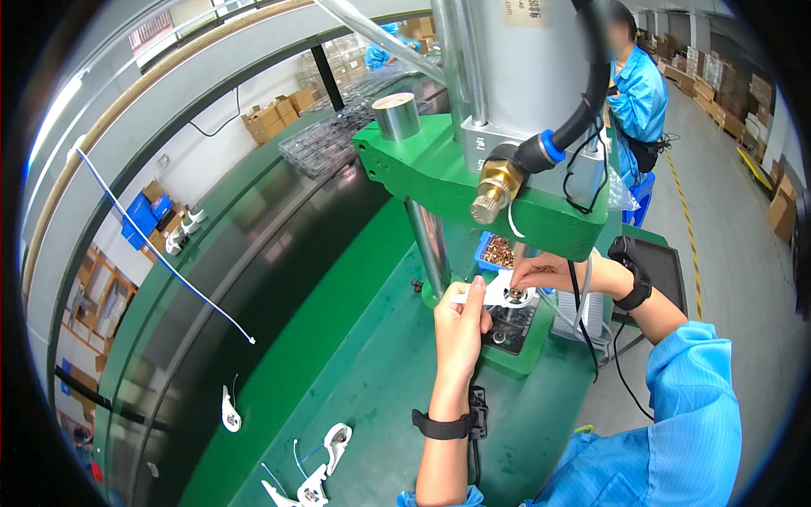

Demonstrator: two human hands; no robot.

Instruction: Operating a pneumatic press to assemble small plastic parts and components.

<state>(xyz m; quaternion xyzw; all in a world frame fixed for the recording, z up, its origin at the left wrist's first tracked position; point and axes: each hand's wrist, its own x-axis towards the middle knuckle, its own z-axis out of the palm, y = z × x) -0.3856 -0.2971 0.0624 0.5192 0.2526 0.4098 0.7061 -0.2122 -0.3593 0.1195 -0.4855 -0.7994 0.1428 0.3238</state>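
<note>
My left hand is closed on a white plastic part with a narrow body and a round end, its thumb lying along the top. Over that round end, my right hand pinches with its fingertips at a small round metal piece; the fingers partly hide it. Both hands are under the head of a green press, in front of its column. Below them is the press's base with a black control panel. A blue bin of small copper-coloured pieces stands just behind the hands.
Similar white parts with thin wires lie at the bench's near left, and another white part rests on the green conveyor belt. Cables hang beside my right forearm. A person in blue is at the far right.
</note>
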